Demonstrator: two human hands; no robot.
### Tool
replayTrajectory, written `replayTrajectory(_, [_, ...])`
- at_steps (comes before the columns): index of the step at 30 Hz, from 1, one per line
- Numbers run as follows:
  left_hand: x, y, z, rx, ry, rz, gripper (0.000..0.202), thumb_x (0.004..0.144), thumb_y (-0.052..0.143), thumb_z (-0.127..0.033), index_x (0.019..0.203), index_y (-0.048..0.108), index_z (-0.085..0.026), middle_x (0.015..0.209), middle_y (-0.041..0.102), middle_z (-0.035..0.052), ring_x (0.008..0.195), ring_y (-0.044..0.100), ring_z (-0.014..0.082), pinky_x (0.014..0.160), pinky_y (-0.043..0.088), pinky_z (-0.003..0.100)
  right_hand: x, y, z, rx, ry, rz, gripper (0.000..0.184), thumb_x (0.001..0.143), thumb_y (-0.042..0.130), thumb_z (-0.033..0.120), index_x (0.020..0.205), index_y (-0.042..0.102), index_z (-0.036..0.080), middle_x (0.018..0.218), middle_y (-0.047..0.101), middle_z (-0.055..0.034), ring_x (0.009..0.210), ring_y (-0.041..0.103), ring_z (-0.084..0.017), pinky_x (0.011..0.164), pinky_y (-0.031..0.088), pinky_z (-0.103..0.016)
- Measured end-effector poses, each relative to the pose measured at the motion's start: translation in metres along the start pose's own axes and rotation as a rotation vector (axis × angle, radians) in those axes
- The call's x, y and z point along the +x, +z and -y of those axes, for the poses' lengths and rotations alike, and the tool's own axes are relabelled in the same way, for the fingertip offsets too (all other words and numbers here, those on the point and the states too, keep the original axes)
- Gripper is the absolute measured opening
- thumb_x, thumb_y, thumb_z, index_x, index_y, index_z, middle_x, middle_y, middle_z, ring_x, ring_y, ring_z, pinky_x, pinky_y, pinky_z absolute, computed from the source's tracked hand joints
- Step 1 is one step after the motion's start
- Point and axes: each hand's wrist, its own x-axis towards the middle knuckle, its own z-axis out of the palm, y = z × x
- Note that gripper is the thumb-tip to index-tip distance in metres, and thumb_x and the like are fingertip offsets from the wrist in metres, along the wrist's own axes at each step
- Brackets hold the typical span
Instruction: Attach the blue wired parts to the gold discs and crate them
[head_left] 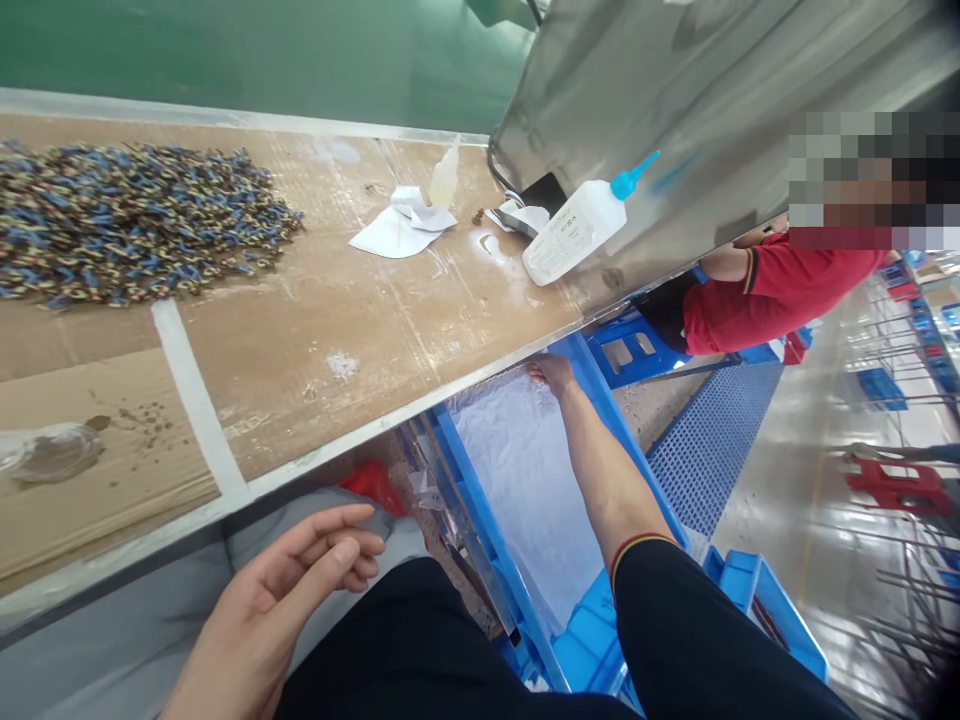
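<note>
My left hand hovers over my lap near the front edge of the workbench. Its fingers are loosely curved and apart, with nothing in them. Stretched out to the right, my right hand is at the far end of a blue crate beside the bench. Its bent fingers close on the edge of a thin, wrinkled white sheet that lies in the crate; the fingertips show only small. On the bench, a large pile of small blue, cream and brown wire pieces lies at the left.
A white bottle with a blue nozzle leans at the bench's right, near a small dropper bottle and crumpled white paper. A clear container lies at left. A co-worker in a red shirt sits beyond a blue stool.
</note>
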Motion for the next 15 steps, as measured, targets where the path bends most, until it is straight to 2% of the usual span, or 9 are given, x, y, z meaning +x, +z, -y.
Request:
replayTrajectory(2, [-0.004, 0.001, -0.002, -0.03, 0.02, 0.008, 0.054, 0.087, 0.105, -0.064, 0.121, 0.096, -0.022, 0.107, 0.093, 0.0133, 0.092, 0.082, 0.029, 0.088, 0.067, 0.035, -0.024, -0.005, 0.01, 0.075, -0.071, -0.116, 0.039, 0.116, 0.084, 0.048, 0.141, 0.076, 0.018, 0.136, 0.08, -0.0098, 0.111, 0.081, -0.025, 0.095, 0.074, -0.043])
replayTrajectory(4, [-0.007, 0.001, -0.003, -0.075, 0.043, 0.021, 0.049, 0.09, 0.103, -0.062, 0.118, 0.096, -0.022, 0.104, 0.092, 0.0137, 0.089, 0.081, 0.0284, 0.086, 0.065, 0.036, -0.053, -0.009, 0.021, 0.17, -0.185, -0.224, 0.035, 0.118, 0.08, 0.052, 0.127, 0.076, 0.018, 0.111, 0.077, -0.0033, 0.086, 0.074, -0.017, 0.077, 0.068, -0.032])
replayTrajectory(6, [-0.009, -0.002, -0.004, -0.116, 0.068, 0.023, 0.045, 0.095, 0.1, -0.06, 0.117, 0.096, -0.022, 0.102, 0.091, 0.0138, 0.089, 0.079, 0.0278, 0.086, 0.063, 0.037, -0.087, -0.008, 0.034, 0.282, -0.33, -0.295, 0.04, 0.122, 0.066, 0.057, 0.107, 0.071, 0.02, 0.081, 0.06, 0.0057, 0.062, 0.053, -0.011, 0.058, 0.05, -0.024])
replayTrajectory(8, [-0.012, -0.005, -0.006, -0.134, 0.097, 0.017, 0.043, 0.098, 0.097, -0.06, 0.118, 0.096, -0.022, 0.102, 0.091, 0.0138, 0.088, 0.077, 0.0272, 0.087, 0.062, 0.037, -0.125, 0.002, 0.052, 0.384, -0.477, -0.295, 0.043, 0.119, 0.062, 0.062, 0.098, 0.068, 0.024, 0.071, 0.047, 0.0087, 0.057, 0.045, -0.012, 0.055, 0.043, -0.025])
replayTrajectory(10, [-0.017, -0.009, -0.01, -0.132, 0.123, 0.011, 0.043, 0.099, 0.095, -0.062, 0.118, 0.096, -0.023, 0.102, 0.091, 0.0138, 0.089, 0.077, 0.0272, 0.088, 0.062, 0.038, -0.166, 0.028, 0.077, 0.398, -0.633, -0.126, 0.038, 0.111, 0.075, 0.061, 0.097, 0.075, 0.026, 0.073, 0.059, 0.0055, 0.062, 0.056, -0.014, 0.061, 0.05, -0.028])
replayTrajectory(12, [-0.025, -0.014, -0.014, -0.12, 0.146, -0.004, 0.044, 0.097, 0.096, -0.064, 0.117, 0.096, -0.024, 0.102, 0.091, 0.0133, 0.09, 0.077, 0.028, 0.089, 0.063, 0.038, -0.203, 0.069, 0.112, 0.219, -0.845, 0.332, 0.024, 0.11, 0.083, 0.05, 0.106, 0.086, 0.027, 0.092, 0.078, -0.0013, 0.083, 0.073, -0.018, 0.081, 0.062, -0.033])
replayTrajectory(13, [-0.03, -0.017, -0.015, -0.114, 0.16, -0.02, 0.045, 0.096, 0.097, -0.064, 0.117, 0.096, -0.024, 0.101, 0.091, 0.013, 0.09, 0.077, 0.0286, 0.089, 0.064, 0.038, -0.216, 0.093, 0.131, 0.141, -0.939, 0.507, 0.018, 0.109, 0.084, 0.045, 0.11, 0.088, 0.028, 0.101, 0.083, -0.0026, 0.092, 0.077, -0.02, 0.088, 0.063, -0.034])
replayTrajectory(14, [-0.035, -0.021, -0.015, -0.11, 0.175, -0.041, 0.046, 0.094, 0.098, -0.065, 0.116, 0.097, -0.025, 0.101, 0.091, 0.0129, 0.09, 0.078, 0.0294, 0.09, 0.065, 0.039, -0.225, 0.118, 0.151, 0.078, -1.024, 0.614, 0.014, 0.11, 0.083, 0.04, 0.113, 0.089, 0.028, 0.113, 0.087, -0.0037, 0.101, 0.079, -0.021, 0.094, 0.064, -0.035])
replayTrajectory(15, [-0.041, -0.027, -0.014, -0.107, 0.189, -0.072, 0.047, 0.092, 0.1, -0.066, 0.115, 0.097, -0.025, 0.101, 0.091, 0.013, 0.09, 0.079, 0.0305, 0.091, 0.066, 0.04, -0.23, 0.144, 0.17, 0.018, -1.097, 0.661, 0.013, 0.111, 0.079, 0.035, 0.117, 0.089, 0.028, 0.121, 0.087, -0.0046, 0.105, 0.079, -0.021, 0.098, 0.063, -0.036])
